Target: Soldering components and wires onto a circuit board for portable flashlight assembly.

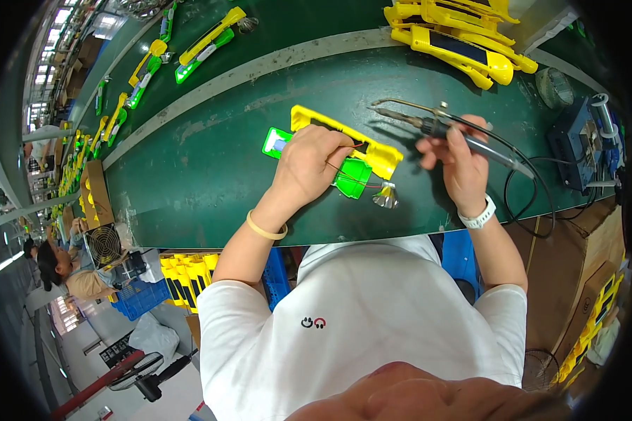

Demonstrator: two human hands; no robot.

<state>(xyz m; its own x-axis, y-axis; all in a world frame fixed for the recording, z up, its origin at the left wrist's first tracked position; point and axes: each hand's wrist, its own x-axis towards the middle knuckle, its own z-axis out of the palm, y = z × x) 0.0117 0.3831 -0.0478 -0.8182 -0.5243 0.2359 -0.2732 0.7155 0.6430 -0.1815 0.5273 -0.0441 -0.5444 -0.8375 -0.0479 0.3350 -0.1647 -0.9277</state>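
Note:
My left hand [309, 163] lies over a yellow plastic housing [382, 158] and a green housing part [353, 179], fingertips pinched around a thin wire at the yellow housing's inner side. Thin red and dark wires run from there to a small silver lamp reflector [385, 196] on the bench. The green part's white end [271, 142] shows left of this hand. In my right hand [463, 158] is a soldering iron [434, 128], held pen-like. Its tip and a thin curved feed tube [404, 103] point left, above and apart from the yellow housing.
Yellow housings [463, 52] are heaped at the far right of the green bench [211, 175]. A soldering station [576, 144] with a solder spool [602, 116] stands right; its black cable loops nearby. Beyond a grey rail, yellow-green lamps [207, 52] lie in line. Another person [77, 270] sits left.

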